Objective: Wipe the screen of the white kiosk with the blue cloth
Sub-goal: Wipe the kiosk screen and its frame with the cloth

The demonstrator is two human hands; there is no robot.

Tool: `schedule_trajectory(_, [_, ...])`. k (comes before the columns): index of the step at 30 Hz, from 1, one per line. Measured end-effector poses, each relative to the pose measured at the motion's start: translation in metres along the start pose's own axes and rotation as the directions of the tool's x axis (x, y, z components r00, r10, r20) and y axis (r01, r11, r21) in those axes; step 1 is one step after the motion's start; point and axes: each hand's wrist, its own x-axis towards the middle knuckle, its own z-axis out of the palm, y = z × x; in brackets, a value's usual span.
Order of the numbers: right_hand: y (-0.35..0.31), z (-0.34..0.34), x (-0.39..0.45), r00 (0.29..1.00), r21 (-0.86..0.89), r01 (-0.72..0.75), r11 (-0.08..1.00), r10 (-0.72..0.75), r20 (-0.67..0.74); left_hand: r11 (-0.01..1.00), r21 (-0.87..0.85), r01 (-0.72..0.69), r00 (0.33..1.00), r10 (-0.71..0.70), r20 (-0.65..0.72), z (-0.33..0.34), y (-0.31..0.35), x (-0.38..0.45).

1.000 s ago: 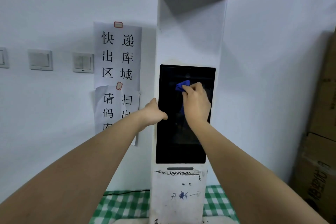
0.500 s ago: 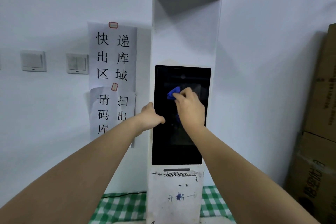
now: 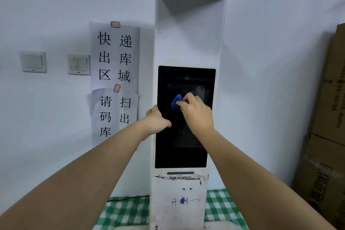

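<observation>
Head view: right hand (image 3: 197,115) fingers pinch blue cloth (image 3: 176,101) on kiosk screen (image 3: 183,151); left hand (image 3: 155,120) fingers grip its edge.

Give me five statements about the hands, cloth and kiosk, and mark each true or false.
1. The right hand holds the blue cloth against the screen. True.
2. The left hand holds a spray bottle. False: it grips the kiosk's left edge.
3. The screen is dark. True.
4. The cloth is at the screen's bottom edge. False: it is in the upper half.
5. Paper signs hang left of the kiosk. True.
</observation>
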Motion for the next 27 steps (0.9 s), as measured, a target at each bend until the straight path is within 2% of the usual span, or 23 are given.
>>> schedule_trajectory(2, [0.007, -0.005, 0.006, 0.993, 0.044, -0.097, 0.994, 0.1, -0.056, 1.0, -0.014, -0.009, 1.0, 0.009, 0.009, -0.001, 0.001, -0.001])
schedule_trajectory(5, [0.009, -0.012, 0.01, 0.922, 0.199, -0.347, 0.917, 0.372, -0.108, 1.0, -0.007, -0.017, 1.0, 0.017, 0.012, -0.003, 0.002, -0.002])
schedule_trajectory(7, [0.003, -0.011, 0.007, 0.894, 0.247, -0.394, 0.886, 0.431, -0.12, 1.0, 0.003, -0.018, 1.0, 0.018, 0.007, -0.002, 0.001, -0.001])
schedule_trajectory(9, [-0.002, -0.007, 0.0, 0.931, 0.22, -0.325, 0.92, 0.352, -0.095, 1.0, 0.008, -0.014, 1.0, 0.014, 0.003, 0.0, -0.001, 0.0])
schedule_trajectory(12, [0.009, -0.003, -0.007, 0.997, 0.032, -0.056, 0.998, 0.057, -0.053, 1.0, -0.006, -0.007, 1.0, 0.007, 0.018, 0.003, -0.002, 0.0])
schedule_trajectory(13, [0.016, -0.005, -0.005, 0.999, -0.006, -0.003, 1.0, 0.003, -0.044, 1.0, -0.009, -0.009, 1.0, 0.009, 0.021, 0.004, -0.001, 0.0])
schedule_trajectory(14, [0.022, -0.009, -0.003, 0.999, -0.005, -0.018, 1.0, 0.018, -0.04, 1.0, -0.009, -0.01, 1.0, 0.01, 0.023, 0.005, -0.001, 0.0])
schedule_trajectory(16, [0.032, -0.017, 0.005, 0.971, 0.099, -0.215, 0.972, 0.224, -0.083, 1.0, 0.0, -0.014, 1.0, 0.014, 0.02, 0.006, 0.0, 0.001])
schedule_trajectory(18, [0.035, -0.02, 0.008, 0.874, 0.257, -0.436, 0.862, 0.474, -0.107, 1.0, 0.006, -0.017, 1.0, 0.017, 0.016, 0.008, 0.001, 0.001])
schedule_trajectory(19, [0.032, -0.02, 0.007, 0.857, 0.269, -0.462, 0.845, 0.504, -0.112, 1.0, 0.007, -0.016, 1.0, 0.016, 0.012, 0.009, 0.001, 0.001])
schedule_trajectory(21, [0.021, -0.015, 0.001, 0.906, 0.227, -0.377, 0.898, 0.408, -0.111, 1.0, 0.003, -0.009, 1.0, 0.009, 0.0, 0.011, 0.001, 0.002])
schedule_trajectory(23, [0.015, -0.006, -0.008, 0.967, 0.159, -0.229, 0.961, 0.243, -0.077, 1.0, 0.007, -0.003, 1.0, 0.003, -0.005, 0.014, 0.001, 0.002])
schedule_trajectory(25, [0.019, -0.004, -0.012, 0.994, 0.071, -0.104, 0.992, 0.107, -0.034, 1.0, 0.019, 0.007, 1.0, -0.007, -0.003, 0.015, 0.002, 0.001])
schedule_trajectory(27, [0.028, -0.01, -0.007, 0.994, 0.052, -0.104, 0.993, 0.106, -0.028, 1.0, 0.025, 0.003, 1.0, -0.003, 0.001, 0.014, 0.004, 0.001])
